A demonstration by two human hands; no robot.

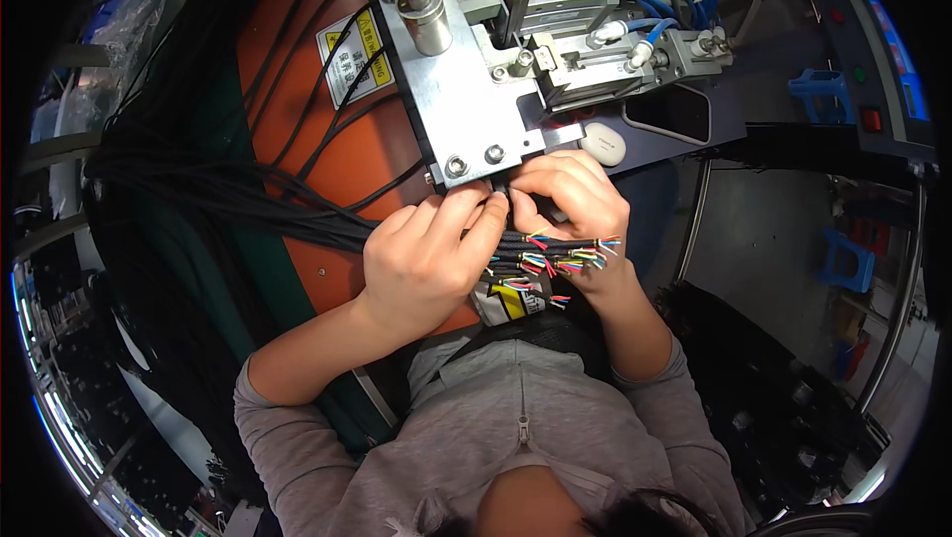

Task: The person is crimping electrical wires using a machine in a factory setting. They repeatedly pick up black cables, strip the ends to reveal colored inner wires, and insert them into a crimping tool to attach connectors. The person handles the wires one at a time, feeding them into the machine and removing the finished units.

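My left hand point(426, 251) is closed, thumb and forefinger pinched together just below the front edge of a metal fixture plate point(461, 106). Facing it, my right hand point(577, 198) curls inward with its fingertips at the same spot. Between the fingertips shows a short dark piece that looks like a black cable point(500, 185); its end is hidden under the plate. A bundle of black cables point(337, 225) runs in from the left, beneath my left hand. Its stripped ends, with thin coloured wires point(536, 263), stick out below my right hand.
Pneumatic cylinders point(585, 76) with blue hoses stand behind the plate. A white rounded case point(603, 144) and a phone-like flat object point(669, 113) lie right of it. An orange board point(297, 140) with a warning label point(355, 58) is at left. Blue stools point(848, 259) stand at far right.
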